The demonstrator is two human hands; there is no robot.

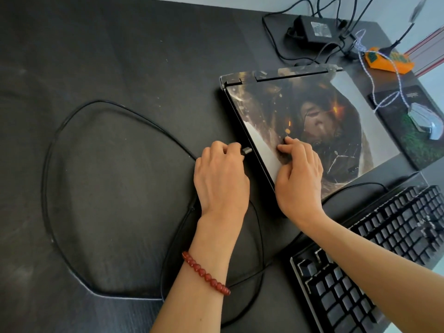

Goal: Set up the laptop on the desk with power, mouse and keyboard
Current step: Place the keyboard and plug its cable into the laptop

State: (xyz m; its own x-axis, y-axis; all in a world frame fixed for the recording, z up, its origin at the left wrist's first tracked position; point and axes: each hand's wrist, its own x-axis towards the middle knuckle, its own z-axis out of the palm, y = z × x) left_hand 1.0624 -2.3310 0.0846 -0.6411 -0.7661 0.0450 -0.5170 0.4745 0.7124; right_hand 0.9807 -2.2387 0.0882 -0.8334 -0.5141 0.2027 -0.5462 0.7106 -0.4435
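Observation:
A closed laptop point(336, 111) with a printed picture skin lies on the black desk point(120, 68). My left hand point(219, 174) pinches a USB plug point(246, 150) at the laptop's left side edge, its metal tip close to the side. Its black cable point(72, 121) loops wide over the desk on the left. My right hand point(298, 169) rests on the lid near its left edge with fingers bent. A black keyboard point(374, 258) lies at the lower right. A silver mouse point(426, 122) sits on a mouse pad point(418, 145) right of the laptop.
A black power brick point(314, 32) with several cables lies behind the laptop at the desk's back edge. An orange power strip point(384, 63) sits at the back right corner. A braided white mouse cable point(374, 78) runs past it.

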